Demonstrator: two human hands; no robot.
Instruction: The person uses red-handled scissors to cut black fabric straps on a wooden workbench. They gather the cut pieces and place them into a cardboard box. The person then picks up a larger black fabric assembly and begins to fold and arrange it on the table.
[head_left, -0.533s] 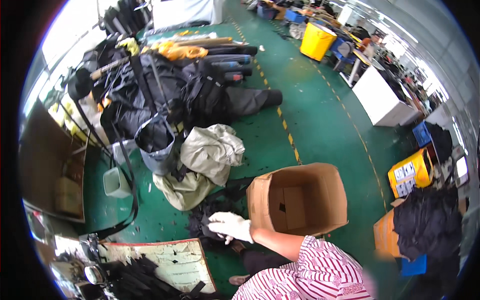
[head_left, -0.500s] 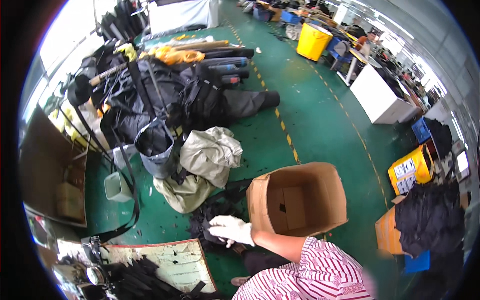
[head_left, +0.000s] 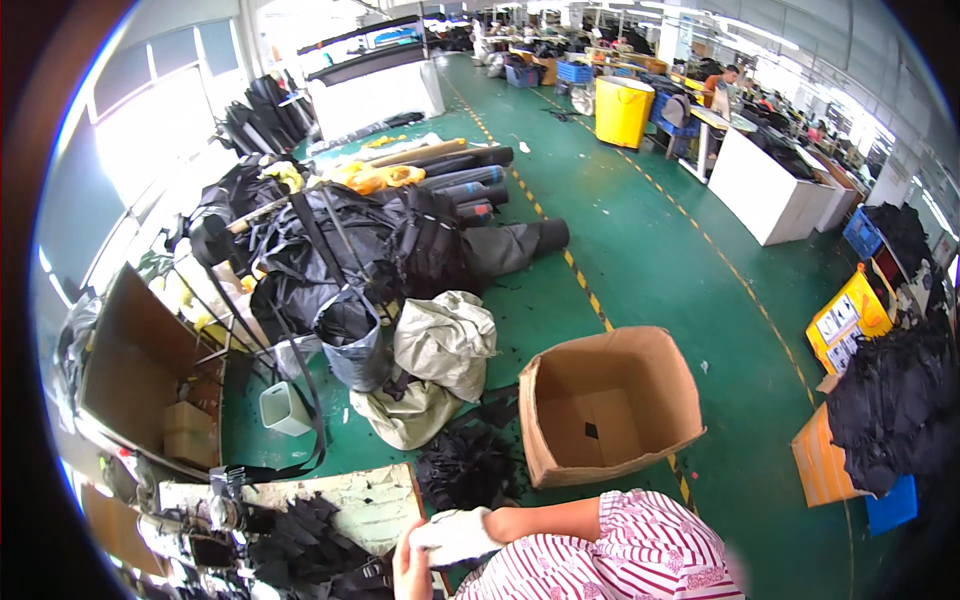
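My right hand (head_left: 462,536), in a white work glove, is at the bottom centre, its arm coming out of a striped pink-and-white sleeve. My bare left hand (head_left: 410,568) meets it at the glove's finger end, its fingers closed against the white fabric. The right fingers are mostly hidden there. Just beyond the hands, a heap of black fabric scraps (head_left: 466,462) lies on the green floor. An open cardboard box (head_left: 612,400) stands right of the heap, with a small dark patch at its bottom.
Left of my hands is a worn pale board (head_left: 375,510) with black strips on it. Farther off are off-white sacks (head_left: 447,345), a grey bin (head_left: 355,350), a small pale bin (head_left: 287,410) and black bags (head_left: 340,245). Black fabric (head_left: 895,410) is piled at right; a person (head_left: 718,90) works far off.
My gloved right hand has drawn back from the black scraps toward me. My bare left hand has come into view against the glove. The view has tilted up, showing more of the room.
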